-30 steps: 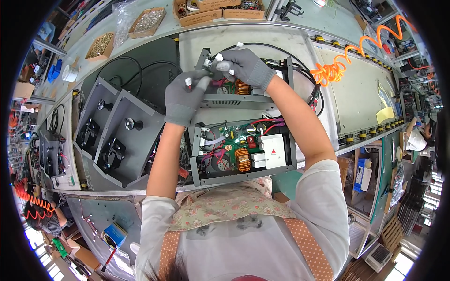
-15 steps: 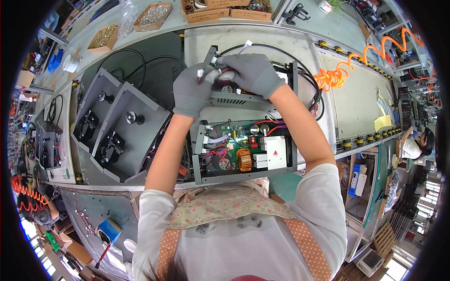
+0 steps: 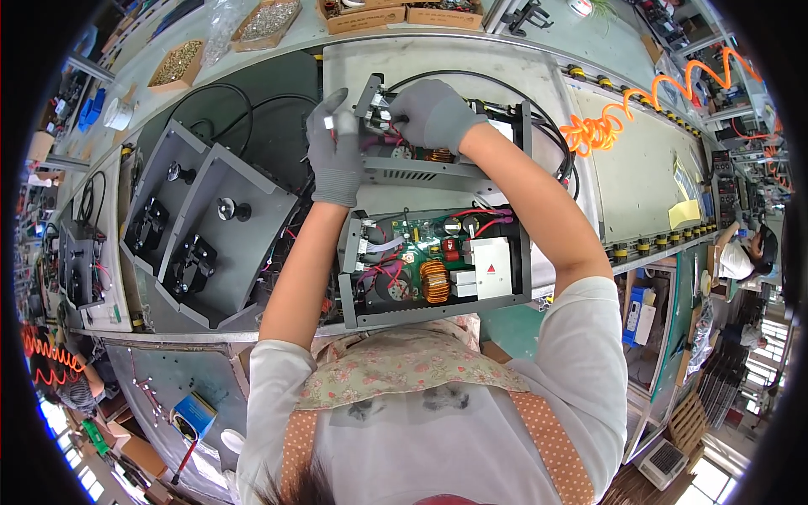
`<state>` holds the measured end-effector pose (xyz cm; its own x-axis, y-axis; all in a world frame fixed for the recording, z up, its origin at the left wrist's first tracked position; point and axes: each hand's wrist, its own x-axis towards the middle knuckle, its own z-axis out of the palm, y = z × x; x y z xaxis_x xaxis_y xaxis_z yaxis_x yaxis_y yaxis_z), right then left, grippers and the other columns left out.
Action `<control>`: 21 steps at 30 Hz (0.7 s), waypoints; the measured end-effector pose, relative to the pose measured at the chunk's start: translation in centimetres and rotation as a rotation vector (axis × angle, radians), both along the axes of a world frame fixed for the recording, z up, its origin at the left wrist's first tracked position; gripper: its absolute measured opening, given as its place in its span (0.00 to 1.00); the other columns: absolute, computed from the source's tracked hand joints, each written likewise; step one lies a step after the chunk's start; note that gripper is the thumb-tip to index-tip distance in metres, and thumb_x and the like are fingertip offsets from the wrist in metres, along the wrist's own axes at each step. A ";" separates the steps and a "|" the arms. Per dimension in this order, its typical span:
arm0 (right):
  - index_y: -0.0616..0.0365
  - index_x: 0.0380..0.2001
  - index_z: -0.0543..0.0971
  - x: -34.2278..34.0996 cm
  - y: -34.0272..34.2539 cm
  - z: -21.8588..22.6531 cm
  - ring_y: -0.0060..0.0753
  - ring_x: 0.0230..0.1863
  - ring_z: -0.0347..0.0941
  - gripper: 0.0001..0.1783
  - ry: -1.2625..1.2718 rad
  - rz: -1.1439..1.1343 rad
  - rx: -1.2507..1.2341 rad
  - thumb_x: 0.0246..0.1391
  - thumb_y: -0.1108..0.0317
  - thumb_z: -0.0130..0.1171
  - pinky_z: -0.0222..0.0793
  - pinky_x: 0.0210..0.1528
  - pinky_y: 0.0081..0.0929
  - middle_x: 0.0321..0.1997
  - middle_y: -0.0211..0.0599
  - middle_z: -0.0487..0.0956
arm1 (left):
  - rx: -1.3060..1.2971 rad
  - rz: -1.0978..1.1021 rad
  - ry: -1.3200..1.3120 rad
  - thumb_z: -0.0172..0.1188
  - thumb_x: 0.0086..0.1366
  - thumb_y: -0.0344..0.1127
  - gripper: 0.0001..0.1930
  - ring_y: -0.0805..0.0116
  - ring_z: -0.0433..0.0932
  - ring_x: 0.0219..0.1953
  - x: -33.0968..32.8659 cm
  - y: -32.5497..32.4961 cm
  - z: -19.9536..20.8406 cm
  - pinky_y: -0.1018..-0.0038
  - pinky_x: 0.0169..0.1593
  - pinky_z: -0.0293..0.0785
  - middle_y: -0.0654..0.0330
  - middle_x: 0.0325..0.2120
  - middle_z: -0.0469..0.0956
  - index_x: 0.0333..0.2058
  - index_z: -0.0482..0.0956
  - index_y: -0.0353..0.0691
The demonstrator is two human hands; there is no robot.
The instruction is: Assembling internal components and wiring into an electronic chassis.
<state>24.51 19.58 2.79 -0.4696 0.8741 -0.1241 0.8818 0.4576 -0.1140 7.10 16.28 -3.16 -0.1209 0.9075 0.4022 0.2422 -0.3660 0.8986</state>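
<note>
My left hand (image 3: 335, 156), in a grey glove, is raised beside the left end of the far dark-grey metal case (image 3: 421, 175). A small white wire connector (image 3: 329, 124) with a bit of red shows at its closed fingers, which are partly blurred. My right hand (image 3: 438, 114), gloved alike, reaches into that case at its left end panel (image 3: 369, 94). Its fingers are curled in among white connectors and wires; what they grip is hidden. Nearer me lies a second open case (image 3: 438, 316), holding a green circuit board (image 3: 412, 257), a copper coil (image 3: 435, 282) and a white plate (image 3: 491, 268).
Two tilted grey covers (image 3: 227, 244) with black fittings lie at the left. Black cables (image 3: 551, 126) loop behind the far case. A coiled orange hose (image 3: 593, 135) rests on the right. Trays of small parts (image 3: 268, 25) stand at the back; a yellow paper (image 3: 685, 212) lies far right.
My left hand has drawn left, away from my right hand, with the white connector. My right hand has shifted slightly left, closer to the end panel. The white connector above it no longer shows.
</note>
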 end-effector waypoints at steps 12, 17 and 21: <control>0.46 0.31 0.86 0.4 0.1 -2.1 0.43 0.37 0.79 0.10 0.255 0.021 0.005 0.48 0.57 0.62 0.75 0.42 0.39 0.32 0.37 0.83 | -0.010 -0.021 0.008 0.46 0.71 0.40 0.19 0.57 0.71 0.54 -0.2 0.1 -1.0 0.65 0.60 0.64 0.50 0.51 0.74 0.54 0.73 0.36; 0.45 0.30 0.86 -0.3 -0.4 -1.7 0.43 0.35 0.80 0.09 0.196 -0.005 0.036 0.47 0.58 0.61 0.75 0.40 0.40 0.31 0.37 0.82 | -0.052 -0.049 -0.011 0.45 0.71 0.39 0.19 0.57 0.72 0.54 -0.2 0.2 -0.8 0.65 0.59 0.65 0.50 0.51 0.75 0.54 0.73 0.36; 0.45 0.29 0.85 -0.8 -0.4 -2.0 0.44 0.34 0.80 0.09 0.126 -0.009 0.078 0.48 0.57 0.60 0.75 0.38 0.42 0.29 0.38 0.82 | -0.047 -0.123 0.000 0.46 0.71 0.40 0.19 0.55 0.71 0.55 -0.4 0.3 -1.0 0.64 0.59 0.65 0.50 0.51 0.74 0.54 0.73 0.37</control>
